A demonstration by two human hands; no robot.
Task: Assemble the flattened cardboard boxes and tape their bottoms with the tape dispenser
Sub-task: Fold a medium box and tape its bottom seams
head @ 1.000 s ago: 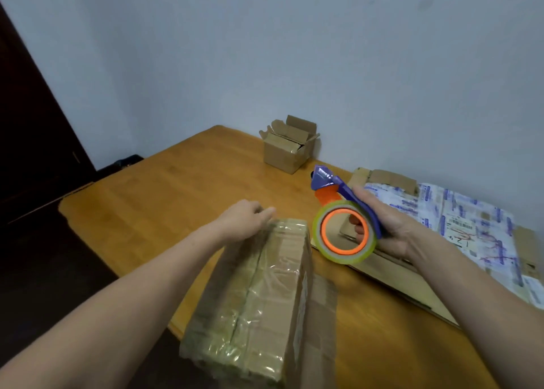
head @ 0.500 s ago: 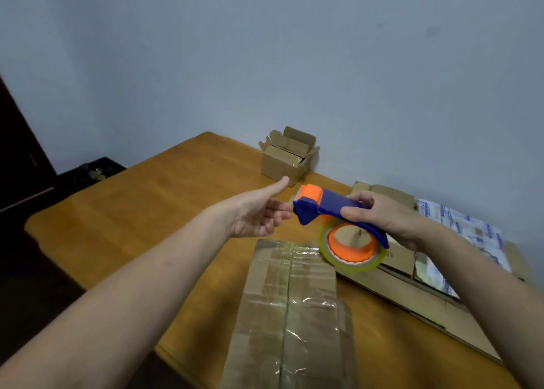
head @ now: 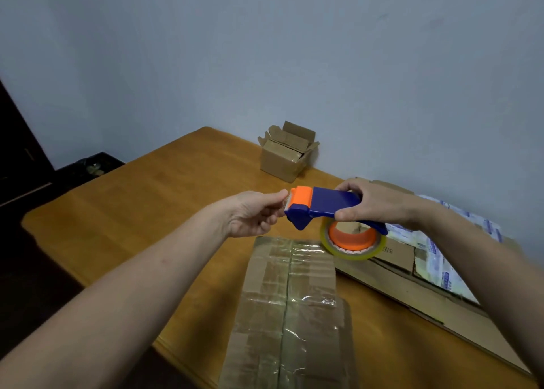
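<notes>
Dispenser [head: 329, 204] gripped in right hand [head: 374, 203] above taped cardboard box [head: 290, 306]; left hand [head: 254, 213] fingertips pinched at its orange cutter end, on wooden table [head: 164, 200]

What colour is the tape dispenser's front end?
Orange, on the tape dispenser; its body is blue. Head view.

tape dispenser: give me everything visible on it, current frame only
The blue and orange plastic tape dispenser is held above the wooden table, over the near taped cardboard box, touching neither. Its blue body is roughly level, the orange head with a serrated cutter pointing left. An orange hub carries a clear yellowish tape roll slung beneath. The right hand grips the blue body from above; the left hand's fingertips pinch at the cutter end, probably the tape's free end.
</notes>
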